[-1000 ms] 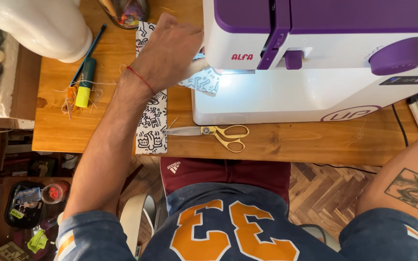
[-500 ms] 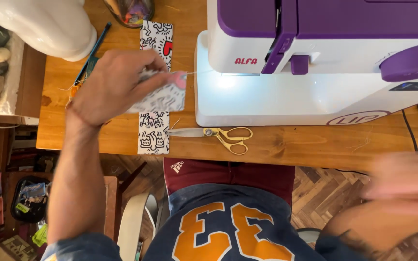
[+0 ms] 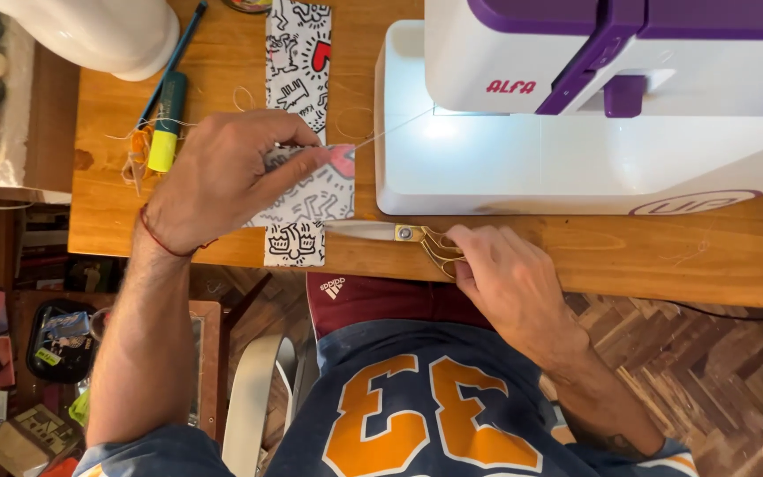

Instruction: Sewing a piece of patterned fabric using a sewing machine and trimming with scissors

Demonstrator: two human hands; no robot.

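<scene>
Wooden table [image 3: 664,252] under everything. White and purple sewing machine [image 3: 593,106] on the table's right half, work light on. Black-and-white printed fabric strip [image 3: 298,62] lying just left of the machine, with a folded printed fabric piece [image 3: 324,190] across it. Left hand [image 3: 222,177] over that piece, fingers [image 3: 306,162] pinched shut on its upper edge; thin thread [image 3: 395,128] stretched from there to the machine. Right hand [image 3: 505,278] at the table's near edge, fingers curled on the gold handles of the scissors [image 3: 381,231], blades shut, pointing at the fabric. Yellow-tipped marker [image 3: 167,124] at far left, beside loose threads.
</scene>
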